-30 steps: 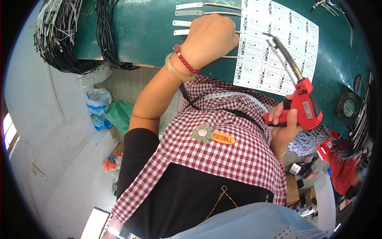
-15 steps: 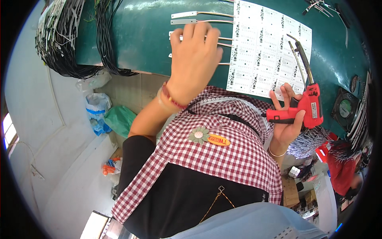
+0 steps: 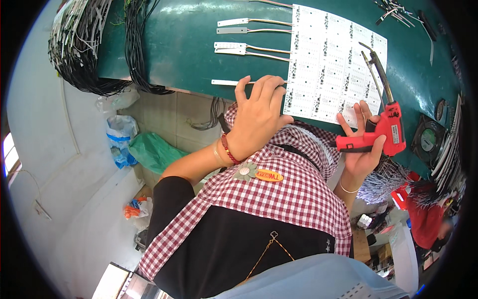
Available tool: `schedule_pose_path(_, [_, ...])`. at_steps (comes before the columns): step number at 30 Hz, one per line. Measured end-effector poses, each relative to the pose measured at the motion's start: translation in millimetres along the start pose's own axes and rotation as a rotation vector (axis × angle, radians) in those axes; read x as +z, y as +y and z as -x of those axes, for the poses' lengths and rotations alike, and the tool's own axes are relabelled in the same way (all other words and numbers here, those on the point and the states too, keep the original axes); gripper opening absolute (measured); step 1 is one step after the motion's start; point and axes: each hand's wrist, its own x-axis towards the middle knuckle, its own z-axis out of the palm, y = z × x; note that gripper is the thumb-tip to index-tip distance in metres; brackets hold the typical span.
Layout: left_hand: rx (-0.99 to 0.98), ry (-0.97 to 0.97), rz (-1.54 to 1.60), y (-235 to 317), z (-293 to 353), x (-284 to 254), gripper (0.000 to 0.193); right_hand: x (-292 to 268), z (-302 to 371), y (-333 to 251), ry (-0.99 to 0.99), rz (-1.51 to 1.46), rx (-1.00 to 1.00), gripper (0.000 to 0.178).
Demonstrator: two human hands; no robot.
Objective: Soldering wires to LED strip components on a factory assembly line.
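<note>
A red soldering gun (image 3: 393,130) with a black tip section and a thin feed tube is held in my right hand (image 3: 362,149), tip pointing away. That hand's fingers reach to the near edge of a white circuit-board panel (image 3: 328,70) printed with repeated black patterns. My left hand (image 3: 259,117) is at the panel's near left corner, fingers apart and bent over the wire of a narrow white strip (image 3: 224,82); whether they touch the wire is hidden. Beyond it, wires run from the panel's left edge to a wider white strip (image 3: 230,48), a grey strip (image 3: 232,31) and another white strip (image 3: 233,22).
Bundles of black wires (image 3: 137,50) and pale-ended cables (image 3: 79,45) hang over the left edge of the green table (image 3: 184,45). Loose wires (image 3: 398,12) lie at the far right. A black fan (image 3: 428,138) stands at right, near more cable bundles (image 3: 378,184).
My left hand has come nearer, off the middle strips, to the wire of the nearest strip, so the wider white strip shows fully. My right hand stays almost still with the soldering gun.
</note>
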Motion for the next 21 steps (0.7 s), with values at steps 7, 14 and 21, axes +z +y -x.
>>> schedule_pose_path(7, [-0.020, 0.002, 0.018, -0.2, -1.5, 2.0, 0.041, -1.0, -11.3, -0.6, 0.039, -0.009, -0.029, 0.043])
schedule_pose_path(14, [-0.028, 0.071, -0.005, 3.2, -3.0, 15.0, 0.042, -0.8, -18.5, 0.9, 0.047, 0.002, -0.059, 0.042])
schedule_pose_path(21, [-0.014, 0.067, -0.042, -3.0, -7.6, 15.5, 0.037, 1.4, -18.3, 8.2, 0.053, 0.015, -0.080, 0.042])
